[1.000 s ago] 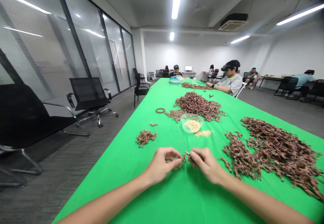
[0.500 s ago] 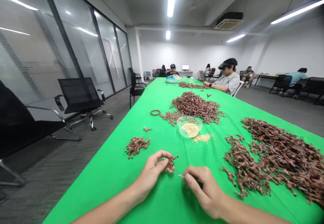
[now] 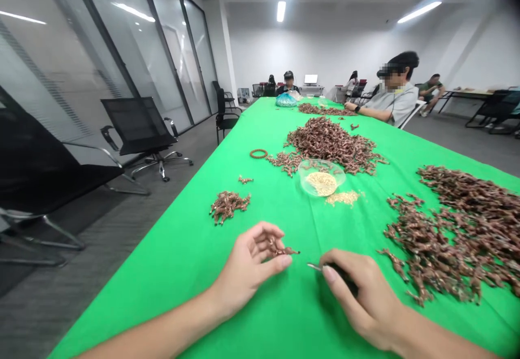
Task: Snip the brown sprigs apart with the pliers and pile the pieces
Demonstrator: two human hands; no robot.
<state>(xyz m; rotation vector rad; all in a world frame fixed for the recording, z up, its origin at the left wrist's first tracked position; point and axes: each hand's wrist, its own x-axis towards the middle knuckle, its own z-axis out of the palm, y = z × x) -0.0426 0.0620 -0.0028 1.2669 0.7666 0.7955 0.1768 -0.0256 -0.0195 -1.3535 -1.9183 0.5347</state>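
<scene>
My left hand (image 3: 254, 272) holds a small brown figure (image 3: 284, 251) in its curled fingers, the thumb a little apart below it. To its right, my right hand (image 3: 361, 294) is closed round a dark-handled tool (image 3: 314, 266) whose short metal tip points left, apart from the figure. Beyond my left hand lies a small pile of brown figures (image 3: 229, 206). A clear bowl (image 3: 322, 178) holds pale grains, with more grains (image 3: 345, 197) spilled beside it. A larger heap of figures (image 3: 434, 250) lies at the right.
Across the green-covered table (image 3: 170, 250) are another large brown heap (image 3: 333, 143), a brown ring (image 3: 258, 154) and a blue bag (image 3: 286, 99). A person (image 3: 400, 93) sits at the right edge. Black chairs (image 3: 138, 126) stand at the left.
The view has tilted down and shifted left. In my left hand the fingers have loosened and the thumb has moved away from the figure. My right hand still grips the tool.
</scene>
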